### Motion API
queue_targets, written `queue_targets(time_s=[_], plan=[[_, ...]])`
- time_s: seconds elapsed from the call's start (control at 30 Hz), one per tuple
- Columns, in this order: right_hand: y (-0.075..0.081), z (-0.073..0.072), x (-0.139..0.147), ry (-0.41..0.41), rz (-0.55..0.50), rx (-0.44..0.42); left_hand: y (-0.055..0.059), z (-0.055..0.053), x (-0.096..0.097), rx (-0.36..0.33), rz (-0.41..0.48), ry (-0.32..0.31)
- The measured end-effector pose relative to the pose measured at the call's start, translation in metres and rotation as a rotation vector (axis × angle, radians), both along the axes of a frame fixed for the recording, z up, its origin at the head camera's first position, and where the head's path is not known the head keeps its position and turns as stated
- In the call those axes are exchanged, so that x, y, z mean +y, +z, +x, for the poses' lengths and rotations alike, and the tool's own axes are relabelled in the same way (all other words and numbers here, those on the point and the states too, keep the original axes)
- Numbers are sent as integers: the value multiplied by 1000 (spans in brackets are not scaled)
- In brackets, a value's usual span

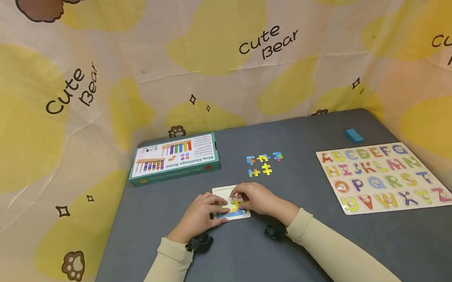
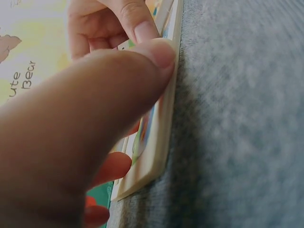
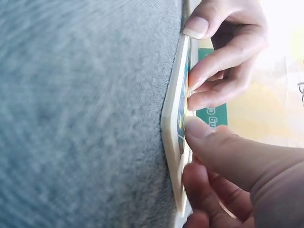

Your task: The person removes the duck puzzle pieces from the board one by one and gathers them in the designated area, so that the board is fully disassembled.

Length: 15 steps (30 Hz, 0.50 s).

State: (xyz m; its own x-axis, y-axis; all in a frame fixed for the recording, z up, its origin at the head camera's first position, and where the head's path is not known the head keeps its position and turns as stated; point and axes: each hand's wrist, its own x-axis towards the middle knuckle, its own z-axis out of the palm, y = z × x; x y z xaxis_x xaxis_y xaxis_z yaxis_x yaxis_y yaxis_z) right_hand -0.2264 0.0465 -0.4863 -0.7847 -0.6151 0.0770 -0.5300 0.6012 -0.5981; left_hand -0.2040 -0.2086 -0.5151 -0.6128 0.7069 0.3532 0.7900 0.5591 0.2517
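Note:
A small wooden jigsaw board (image 1: 230, 187) with a pale rim lies on the table, its near part filled with blue and yellow pieces. At its left side, my left hand (image 1: 200, 212) holds the board, thumb on the near rim and fingertips over the picture. My right hand (image 1: 259, 199) comes in from the right with bent fingers and pinches a yellowish puzzle piece (image 1: 237, 202) low over the board, mostly hidden by the fingers. From the right wrist view, the right thumb (image 3: 199, 128) sits right at the rim. Several loose puzzle pieces (image 1: 266, 169) lie beyond the board.
A green and white game box (image 1: 173, 158) stands at the back left. To the right lies a wooden alphabet board (image 1: 387, 177) with coloured letters, and a blue block (image 1: 354, 135) sits behind it. A patterned cloth (image 1: 221, 43) hangs around the grey table (image 1: 293, 261).

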Motion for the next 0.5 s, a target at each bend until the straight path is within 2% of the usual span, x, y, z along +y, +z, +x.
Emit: queue_targets(time_s=[0.1,0.2,0.33,0.5], plan=[[-1,-4,9,3,-74,19,0,0,1,-8,4,-5],[1,-13,27,-39,-140,50,0,-1,2,-22,12,-13],[11,-29,62,-176,-174,65,-1,-2,3,-34,30,-25],[17,-45,102,-370,-113,15,-3,-2,1,-35,42,-27]])
